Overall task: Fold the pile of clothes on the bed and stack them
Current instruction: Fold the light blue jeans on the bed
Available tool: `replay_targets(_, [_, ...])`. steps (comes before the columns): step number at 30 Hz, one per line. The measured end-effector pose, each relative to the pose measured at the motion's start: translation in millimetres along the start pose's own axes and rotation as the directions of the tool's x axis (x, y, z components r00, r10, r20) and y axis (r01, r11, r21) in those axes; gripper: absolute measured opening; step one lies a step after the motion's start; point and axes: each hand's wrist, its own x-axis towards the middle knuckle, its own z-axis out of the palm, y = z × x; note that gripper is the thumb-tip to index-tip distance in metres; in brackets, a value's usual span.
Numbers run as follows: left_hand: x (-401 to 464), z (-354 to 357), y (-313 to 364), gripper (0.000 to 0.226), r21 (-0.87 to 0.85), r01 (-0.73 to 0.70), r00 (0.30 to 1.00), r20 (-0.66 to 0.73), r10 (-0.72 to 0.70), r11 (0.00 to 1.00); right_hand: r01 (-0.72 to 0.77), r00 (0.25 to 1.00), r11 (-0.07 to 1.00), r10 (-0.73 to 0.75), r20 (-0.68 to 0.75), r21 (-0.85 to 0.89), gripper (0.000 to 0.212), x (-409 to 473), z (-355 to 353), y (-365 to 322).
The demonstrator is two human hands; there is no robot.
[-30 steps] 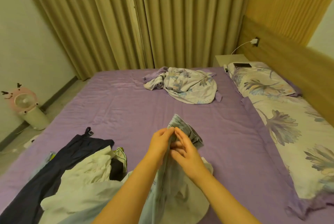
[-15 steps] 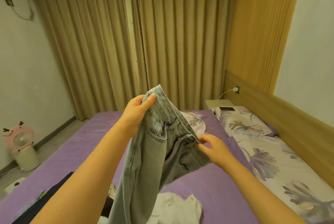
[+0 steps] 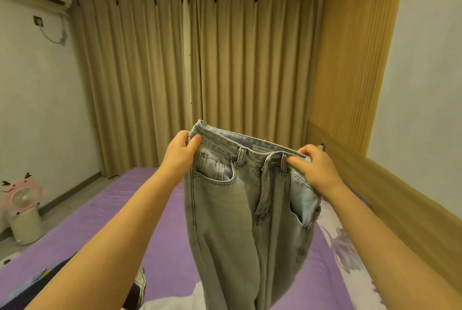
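A pair of light grey-blue jeans [image 3: 225, 214] hangs in the air in front of me, front side facing me, legs dropping out of the bottom of the view. My left hand [image 3: 181, 153] pinches the left end of the waistband. My right hand [image 3: 312, 168] grips the right end, so the waistband is stretched between them. Below lies the purple bed [image 3: 165, 239]. At the bottom left, part of the clothes pile [image 3: 140, 287] shows: dark fabric, a white piece and a patterned edge, mostly hidden by my left arm.
Beige curtains [image 3: 225, 72] cover the far wall. A wooden headboard [image 3: 390, 192] runs along the right, with a floral pillow [image 3: 345, 247] beneath it. A pink and white fan [image 3: 22, 209] stands on the floor at the left.
I lifted the jeans off the bed and my view tilted up. My hands moved apart along the waistband; the right hand went from the crotch area up to the right end.
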Motion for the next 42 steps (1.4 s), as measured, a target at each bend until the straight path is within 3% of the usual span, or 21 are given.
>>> replay_targets(4, [2.5, 16.5, 14.0, 0.019, -0.002, -0.060, 0.998, -0.012, 0.060, 0.998, -0.057, 0.997, 0.975, 0.044, 0.067, 0.214, 0.009, 8.1, -32.0, -22.5])
replay_targets(8, [2.6, 21.9, 23.2, 0.017, -0.188, -0.024, 0.996, 0.075, 0.038, 0.982, 0.041, 0.997, 0.999, -0.042, 0.071, 0.004, 0.019, 11.5, -62.9, -45.1])
replay_targets(11, [5.0, 17.5, 41.4, 0.044, -0.243, -0.034, 0.979, 0.188, 0.081, 0.970, 0.114, 0.993, 0.975, -0.111, 0.029, -0.191, 0.030, 23.5, -84.6, -67.2])
replay_targets(13, [13.9, 13.8, 59.2, 0.044, -0.259, -0.088, 0.985, 0.120, 0.122, 0.962, 0.158, 0.986, 0.954, -0.168, -0.017, -0.256, 0.038, 34.3, -98.1, -83.7])
replay_targets(16, [33.4, 3.9, 89.2, 0.027, -0.173, -0.223, 0.974, -0.084, 0.211, 0.959, 0.232, 0.952, 0.882, -0.293, -0.091, -0.410, 0.047, 51.0, -116.9, -104.6])
replay_targets(18, [44.4, -2.5, 101.8, 0.019, -0.061, -0.301, 0.948, -0.129, 0.291, 0.952, 0.261, 0.944, 0.790, -0.328, -0.023, -0.554, 0.046, 60.2, -126.4, -111.7])
replay_targets(20, [48.7, -4.7, 105.4, 0.015, 0.002, -0.324, 0.939, -0.118, 0.322, 0.946, 0.246, 0.969, 0.766, -0.215, 0.124, -0.594, 0.042, 64.8, -130.5, -108.7])
replay_targets(24, [40.5, 8.5, 81.5, 0.014, 0.123, -0.292, 0.953, -0.043, 0.299, 0.948, 0.150, 0.941, 0.841, 0.040, 0.335, -0.520, 0.032, 58.4, -117.9, -71.1])
replay_targets(27, [32.6, 20.1, 51.1, 0.013, 0.109, -0.202, 0.979, -0.004, 0.203, 0.973, 0.114, 0.874, 0.890, 0.122, 0.470, -0.442, 0.014, 45.3, -106.4, -40.0])
replay_targets(29, [29.3, 24.8, 36.6, 0.009, 0.035, -0.141, 0.990, -0.005, 0.141, 0.989, 0.088, 0.843, 0.910, 0.149, 0.517, -0.406, 0.014, 38.9, -97.4, -23.6])
replay_targets(33, [27.4, 28.7, 27.3, 0.018, -0.057, -0.107, 0.994, 0.005, 0.108, 0.993, 0.049, 0.897, 0.893, 0.157, 0.413, -0.446, 0.017, 33.2, -76.3, 2.1])
replay_targets(36, [29.9, 22.4, 22.4, 0.015, -0.052, -0.118, 0.992, -0.058, 0.114, 0.992, -0.114, 0.879, 0.973, 0.194, 0.437, -0.203, 0.026, 29.7, -73.6, 11.3])
replay_targets(39, [33.8, 15.4, 15.2, 0.010, -0.026, -0.112, 0.986, -0.128, 0.107, 0.993, -0.283, 0.831, 0.959, 0.235, 0.504, 0.020, 0.035, 26.8, -71.5, 17.6])
replay_targets(42, [38.3, 10.4, 12.5, 0.008, -0.035, -0.074, 0.988, -0.142, 0.068, 0.997, -0.274, 0.890, 0.950, 0.192, 0.413, 0.148, 0.014, 24.4, -63.5, 17.2])
